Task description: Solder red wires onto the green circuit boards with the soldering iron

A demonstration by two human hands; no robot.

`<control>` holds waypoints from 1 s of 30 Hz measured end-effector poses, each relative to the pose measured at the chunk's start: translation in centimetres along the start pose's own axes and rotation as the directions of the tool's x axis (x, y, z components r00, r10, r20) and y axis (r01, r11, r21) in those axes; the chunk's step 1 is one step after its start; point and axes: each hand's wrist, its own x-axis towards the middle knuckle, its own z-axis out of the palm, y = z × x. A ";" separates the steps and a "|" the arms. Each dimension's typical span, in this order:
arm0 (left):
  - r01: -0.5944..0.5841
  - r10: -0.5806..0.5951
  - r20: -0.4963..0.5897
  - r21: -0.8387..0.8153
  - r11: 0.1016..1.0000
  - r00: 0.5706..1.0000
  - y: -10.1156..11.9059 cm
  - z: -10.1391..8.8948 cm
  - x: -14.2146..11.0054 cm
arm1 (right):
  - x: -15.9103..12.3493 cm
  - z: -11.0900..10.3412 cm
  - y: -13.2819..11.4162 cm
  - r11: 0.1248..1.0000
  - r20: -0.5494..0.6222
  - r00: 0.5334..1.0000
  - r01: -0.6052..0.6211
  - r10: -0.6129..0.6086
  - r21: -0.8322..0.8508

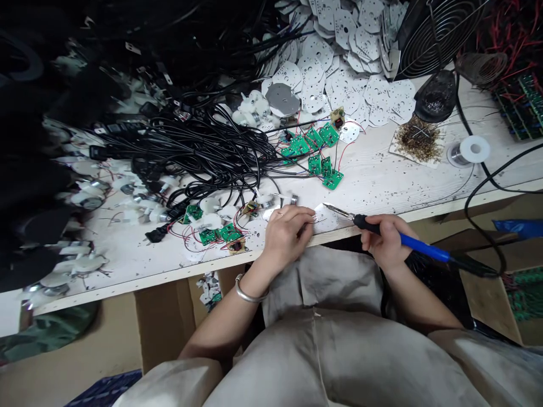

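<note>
My right hand (pixel 389 244) is closed around the handle of a soldering iron (pixel 425 247), which has a blue rear section and a black grip. Its metal tip points left, just above a small white plate (pixel 333 221) near the front edge of the bench. My left hand (pixel 285 234) rests beside that plate with its fingers curled together; what they pinch is hidden. Left of this hand lie a few green circuit boards (pixel 229 232), white motor parts and thin red wires.
A bundle of black power cords (pixel 212 150) spreads across the bench. Behind are more green boards (pixel 314 138) and heaped white plates (pixel 316 56). At right stand a solder spool (pixel 475 150), a scrap-covered pad (pixel 418 141) and a fan (pixel 441 34). The iron's black cable (pixel 477 217) loops over the bench edge.
</note>
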 end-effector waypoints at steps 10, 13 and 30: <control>-0.037 0.037 0.027 -0.007 0.999 0.999 -0.3 -0.1 0.1 | 1.0 -0.8 -0.2 0.989 0.127 0.986 -0.091 0.105 -0.114; -0.044 0.044 0.009 0.003 0.999 0.999 -0.4 0.0 0.1 | 1.2 -0.6 -0.7 0.987 0.145 0.982 -0.099 0.118 -0.129; -0.053 0.053 -0.004 0.001 0.999 0.999 -0.4 0.1 0.1 | 1.7 -0.4 -0.8 0.994 0.093 0.989 -0.112 0.111 0.005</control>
